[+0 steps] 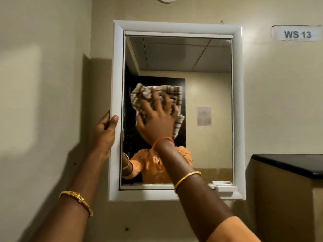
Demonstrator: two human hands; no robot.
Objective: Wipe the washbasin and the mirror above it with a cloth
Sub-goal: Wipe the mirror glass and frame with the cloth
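The mirror [206, 88] hangs on a beige wall [52, 84] in a thick white frame [176, 28], and the washbasin is out of view. The right hand [157, 119] presses a crumpled cloth [139, 96], cream with brown checks, flat against the glass in the left-centre part of the mirror, fingers spread wide over the bunched fabric; part of the cloth hangs down at the right of the hand. The left hand [105, 130] grips the left edge of the frame, thumb on the front face and the other fingers curled round behind the side. The right forearm carries an orange thread at the wrist and a thin gold bangle [187, 177] lower down; the left forearm wears a gold bracelet [76, 199]. An orange sleeve shows at the lower right corner. In the glass, an orange garment is reflected below the cloth. A label reading "WS 13" [297, 34] is stuck on the wall to the upper right, and a dark-topped ledge [288, 163] juts out at the right of the mirror.
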